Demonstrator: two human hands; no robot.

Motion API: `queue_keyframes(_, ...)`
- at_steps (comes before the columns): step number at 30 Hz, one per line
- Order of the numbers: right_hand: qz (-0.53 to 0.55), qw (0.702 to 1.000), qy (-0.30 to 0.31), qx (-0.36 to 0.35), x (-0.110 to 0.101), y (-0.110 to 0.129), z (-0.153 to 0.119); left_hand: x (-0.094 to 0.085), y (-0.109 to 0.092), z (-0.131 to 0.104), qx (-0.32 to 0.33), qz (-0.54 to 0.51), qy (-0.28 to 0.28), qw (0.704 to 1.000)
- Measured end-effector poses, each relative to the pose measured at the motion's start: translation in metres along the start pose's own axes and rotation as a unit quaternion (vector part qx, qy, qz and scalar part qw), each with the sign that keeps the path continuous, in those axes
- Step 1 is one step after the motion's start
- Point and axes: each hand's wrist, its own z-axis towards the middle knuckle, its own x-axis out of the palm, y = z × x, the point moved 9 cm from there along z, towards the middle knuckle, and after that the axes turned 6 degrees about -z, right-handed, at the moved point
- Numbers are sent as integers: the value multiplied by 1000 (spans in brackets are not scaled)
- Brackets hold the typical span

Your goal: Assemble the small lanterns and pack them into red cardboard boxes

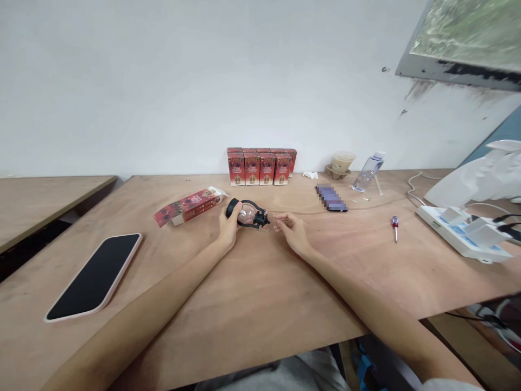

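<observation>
A small black lantern (261, 219) with a clear rounded body lies on its side, its black base toward the left and its pointed top toward the right. My left hand (230, 224) is wrapped round the base. Just right of the lantern's top, my right hand (293, 232) pinches a thin, shiny piece of wire or similar, too small to make out well. Left of my left hand lies an opened red box (191, 206), its white end flap raised.
Red boxes (259, 168) stand against the wall. Right of them are a drink cup (342, 163), a clear bottle (368, 171), a pixelated flat object (331, 197), a screwdriver (395, 222) and a power strip (464, 233). A phone (95, 276) lies at the left.
</observation>
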Motion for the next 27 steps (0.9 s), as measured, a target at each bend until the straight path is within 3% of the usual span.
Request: queue_keyframes(27, -25, 1000, -13, -6, -3, -6, 1, 6, 3, -5, -15, 6, 22, 1000)
